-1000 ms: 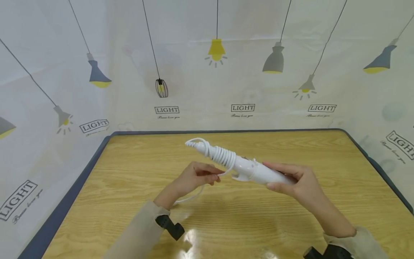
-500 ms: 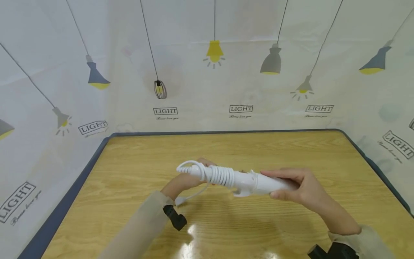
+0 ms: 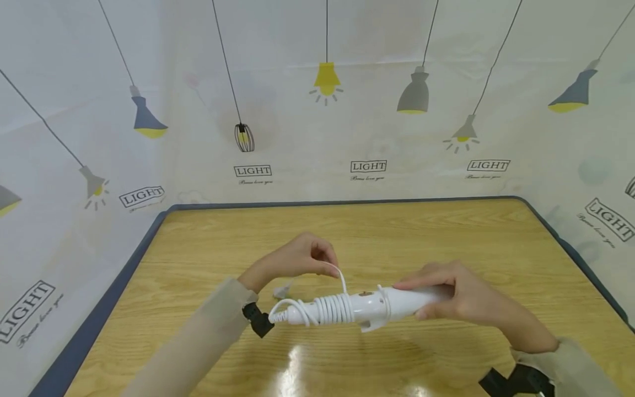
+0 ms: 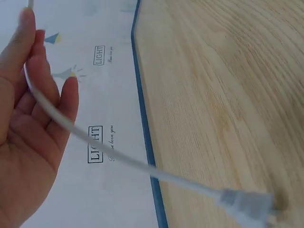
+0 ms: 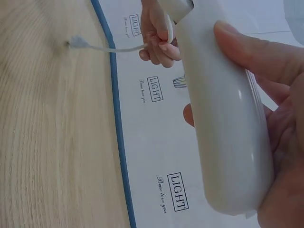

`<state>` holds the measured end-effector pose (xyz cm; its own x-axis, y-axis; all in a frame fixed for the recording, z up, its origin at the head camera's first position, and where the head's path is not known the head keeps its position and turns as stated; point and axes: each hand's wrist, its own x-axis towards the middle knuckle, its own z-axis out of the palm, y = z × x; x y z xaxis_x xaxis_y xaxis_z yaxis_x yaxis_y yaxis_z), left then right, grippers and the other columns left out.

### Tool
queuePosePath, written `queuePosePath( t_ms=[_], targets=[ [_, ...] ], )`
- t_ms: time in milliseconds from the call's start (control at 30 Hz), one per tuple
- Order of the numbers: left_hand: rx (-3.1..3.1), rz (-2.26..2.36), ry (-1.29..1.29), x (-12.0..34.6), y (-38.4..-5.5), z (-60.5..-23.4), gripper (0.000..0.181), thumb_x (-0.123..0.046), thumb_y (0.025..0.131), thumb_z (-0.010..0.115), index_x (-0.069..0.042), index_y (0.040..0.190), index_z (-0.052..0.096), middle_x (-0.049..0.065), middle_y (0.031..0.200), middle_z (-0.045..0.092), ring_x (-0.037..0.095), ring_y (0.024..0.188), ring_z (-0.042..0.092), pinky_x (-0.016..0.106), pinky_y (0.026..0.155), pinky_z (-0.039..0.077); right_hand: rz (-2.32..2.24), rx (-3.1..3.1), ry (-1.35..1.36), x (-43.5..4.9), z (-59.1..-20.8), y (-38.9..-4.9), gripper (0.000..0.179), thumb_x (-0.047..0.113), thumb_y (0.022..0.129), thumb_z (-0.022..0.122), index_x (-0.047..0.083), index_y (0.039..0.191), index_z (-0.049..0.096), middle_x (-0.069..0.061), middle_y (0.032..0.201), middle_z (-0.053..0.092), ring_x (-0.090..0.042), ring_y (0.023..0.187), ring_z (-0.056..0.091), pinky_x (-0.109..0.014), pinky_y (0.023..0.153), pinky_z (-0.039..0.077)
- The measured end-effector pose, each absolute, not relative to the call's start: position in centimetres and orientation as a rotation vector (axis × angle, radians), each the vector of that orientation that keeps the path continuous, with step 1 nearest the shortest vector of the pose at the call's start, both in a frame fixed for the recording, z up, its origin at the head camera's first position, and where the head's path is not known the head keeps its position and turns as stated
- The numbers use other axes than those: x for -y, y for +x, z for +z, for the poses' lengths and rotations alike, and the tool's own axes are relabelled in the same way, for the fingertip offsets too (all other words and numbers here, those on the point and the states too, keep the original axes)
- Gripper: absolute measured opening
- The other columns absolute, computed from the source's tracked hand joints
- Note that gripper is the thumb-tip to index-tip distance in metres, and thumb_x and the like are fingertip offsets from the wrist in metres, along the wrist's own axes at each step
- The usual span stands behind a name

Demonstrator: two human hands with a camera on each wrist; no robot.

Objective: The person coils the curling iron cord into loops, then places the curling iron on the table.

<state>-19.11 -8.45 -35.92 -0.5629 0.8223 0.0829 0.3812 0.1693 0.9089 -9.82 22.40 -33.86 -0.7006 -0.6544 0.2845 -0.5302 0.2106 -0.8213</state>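
Observation:
My right hand [image 3: 461,295] grips the smooth, thick end of a white wand-shaped electric appliance [image 3: 369,303], held nearly level over the table. Several turns of its white power cord [image 3: 334,310] are wound round the slimmer left part, which ends in a ribbed cord sleeve. Just beyond the appliance, my left hand [image 3: 297,256] pinches the cord between thumb and fingers, drawing it up from the last turn. In the left wrist view the loose cord [image 4: 118,154] runs across the palm to a pale plug [image 4: 244,204]. Thumb and fingers clasp the appliance body [image 5: 228,123] in the right wrist view.
A wood-grain table [image 3: 421,231] with a dark blue edge [image 3: 297,204] lies under the hands. Behind it and at both sides stands a pale sheet [image 3: 297,110] printed with lamps and lettering. Black wrist cameras [image 3: 258,320] sit on both cuffs.
The left hand has passed from the near side under the appliance to its far side, carrying the cord round. The appliance has dropped lower, its left end tilting down to nearly level.

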Motion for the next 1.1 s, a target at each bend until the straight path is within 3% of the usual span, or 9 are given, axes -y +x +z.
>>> queuePosePath(
  t_ms=[200,400,600,800,1100],
  targets=[
    [-2.239,1.307,1.094,8.7,-18.9,-35.4,0.019,-0.023,0.071,0.080,-0.012,0.067,0.066,0.000,0.061,0.058,0.010,0.051,0.038,0.022,0.048,0.033,-1.423,-2.317,-1.187,-21.9,-33.9,-10.1,0.044,0.008,0.073,0.076,0.015,0.116,0.066,-0.005,0.105,0.064,-0.014,0.083,0.056,-0.029,0.061,0.049],
    [-2.482,1.116,1.119,8.9,-18.2,-33.5,0.025,-0.039,0.066,0.080,-0.020,0.064,0.063,-0.008,0.058,0.056,0.008,0.052,0.040,0.023,0.049,0.035,-1.247,-2.490,-1.132,-21.4,-34.1,-10.3,0.041,0.017,0.072,0.078,0.018,0.112,0.068,-0.001,0.099,0.066,-0.010,0.077,0.056,-0.027,0.058,0.048],
    [-2.597,1.026,1.115,8.5,-16.7,-32.1,0.020,-0.031,0.071,0.079,-0.020,0.068,0.063,-0.011,0.062,0.056,0.007,0.055,0.044,0.023,0.052,0.039,-0.973,-2.785,-1.035,-20.3,-34.6,-10.5,0.042,0.021,0.066,0.081,0.024,0.106,0.071,0.004,0.096,0.068,-0.005,0.073,0.054,-0.022,0.054,0.044],
    [-2.690,1.009,1.088,8.1,-14.9,-31.3,0.012,-0.026,0.076,0.076,-0.018,0.074,0.067,-0.013,0.068,0.057,0.007,0.057,0.046,0.023,0.051,0.040,-0.964,-2.895,-0.917,-19.8,-35.0,-10.8,0.044,0.023,0.066,0.082,0.022,0.108,0.070,0.002,0.100,0.068,-0.009,0.078,0.058,-0.024,0.059,0.045],
    [-2.557,1.391,0.943,7.3,-12.8,-32.2,0.011,-0.016,0.084,0.068,-0.007,0.089,0.071,-0.004,0.070,0.058,0.010,0.049,0.041,0.021,0.044,0.035,-1.040,-3.069,-0.759,-19.9,-35.5,-11.4,0.045,0.017,0.065,0.082,0.018,0.108,0.070,-0.004,0.099,0.068,-0.016,0.077,0.060,-0.028,0.058,0.046]
  ],
)
